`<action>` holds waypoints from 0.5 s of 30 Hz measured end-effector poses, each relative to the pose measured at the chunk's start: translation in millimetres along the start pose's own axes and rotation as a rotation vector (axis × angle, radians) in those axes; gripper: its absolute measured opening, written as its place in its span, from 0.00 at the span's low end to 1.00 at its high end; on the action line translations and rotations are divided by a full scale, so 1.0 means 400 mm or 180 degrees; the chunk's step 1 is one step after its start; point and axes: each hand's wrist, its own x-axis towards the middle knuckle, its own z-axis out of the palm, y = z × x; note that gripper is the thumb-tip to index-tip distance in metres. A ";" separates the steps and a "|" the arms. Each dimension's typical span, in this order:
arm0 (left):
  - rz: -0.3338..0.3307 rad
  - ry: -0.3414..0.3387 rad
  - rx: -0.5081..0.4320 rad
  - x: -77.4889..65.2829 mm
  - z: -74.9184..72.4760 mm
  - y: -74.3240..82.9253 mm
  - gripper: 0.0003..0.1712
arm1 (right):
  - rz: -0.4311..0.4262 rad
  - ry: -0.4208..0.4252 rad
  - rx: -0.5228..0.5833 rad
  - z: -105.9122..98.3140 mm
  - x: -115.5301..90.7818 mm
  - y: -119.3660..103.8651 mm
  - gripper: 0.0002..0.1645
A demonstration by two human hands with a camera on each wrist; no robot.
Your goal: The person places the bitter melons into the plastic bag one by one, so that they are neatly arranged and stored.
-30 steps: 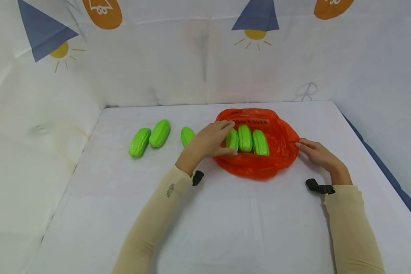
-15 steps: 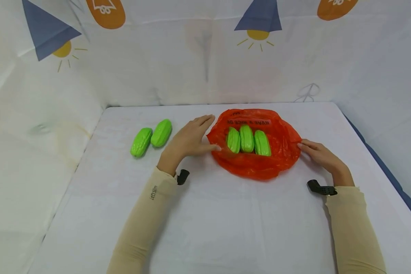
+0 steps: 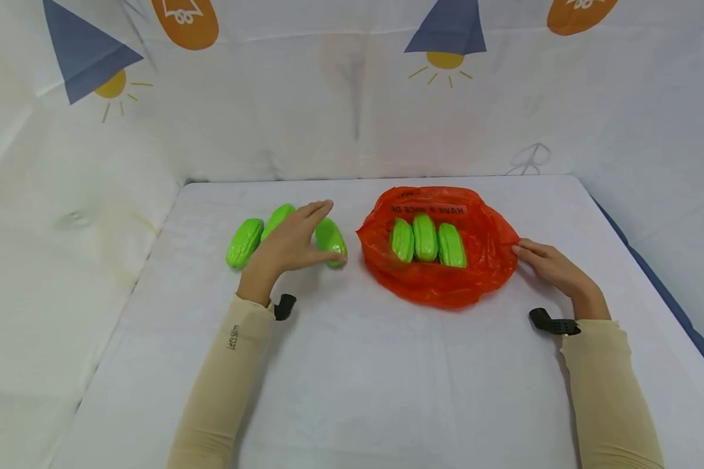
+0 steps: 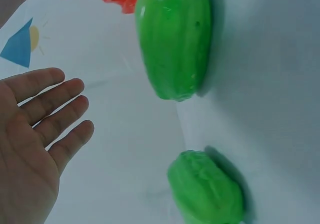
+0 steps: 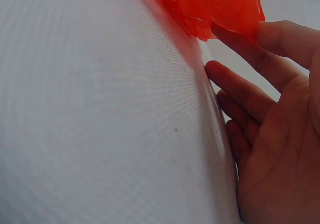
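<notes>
My right hand [image 3: 548, 268] pinches the right edge of a red plastic bag [image 3: 422, 286] between thumb and forefinger; the right wrist view shows the bag's film [image 5: 220, 6] at those fingertips. Three green toy vegetables, ridged and oblong, lie in the bag's mouth, the middle one [image 3: 425, 238] between the other two. Left of the bag my left hand [image 3: 287, 244] is spread, its fingers straight and nothing gripped. Just beyond its thumb lies another green vegetable [image 3: 331, 240]. Two more lie to its left, one [image 3: 244, 243] in full sight and one [image 3: 278, 218] partly hidden behind the hand.
All of this is on a white-covered table [image 3: 387, 378]. A white cloth wall [image 3: 305, 117] with printed shapes stands behind it. Black wrist cameras, one of them [image 3: 284, 307] on the left arm, sit over beige sleeves.
My left hand has moved left, away from the bag's mouth, uncovering the bag's left side and moving over the loose vegetables. The right hand keeps its hold on the bag's edge.
</notes>
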 end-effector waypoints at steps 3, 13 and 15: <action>-0.0072 -0.0089 -0.0033 -0.003 0.013 -0.007 0.63 | 0.0011 -0.0008 0.0025 0.000 -0.001 0.001 0.44; -0.0116 -0.0256 0.0143 0.002 0.064 -0.041 0.73 | -0.0007 -0.0019 0.0047 -0.003 -0.004 0.000 0.42; -0.0153 -0.0294 0.0182 0.004 0.071 -0.046 0.74 | -0.0017 -0.0021 0.0063 -0.004 -0.004 -0.001 0.43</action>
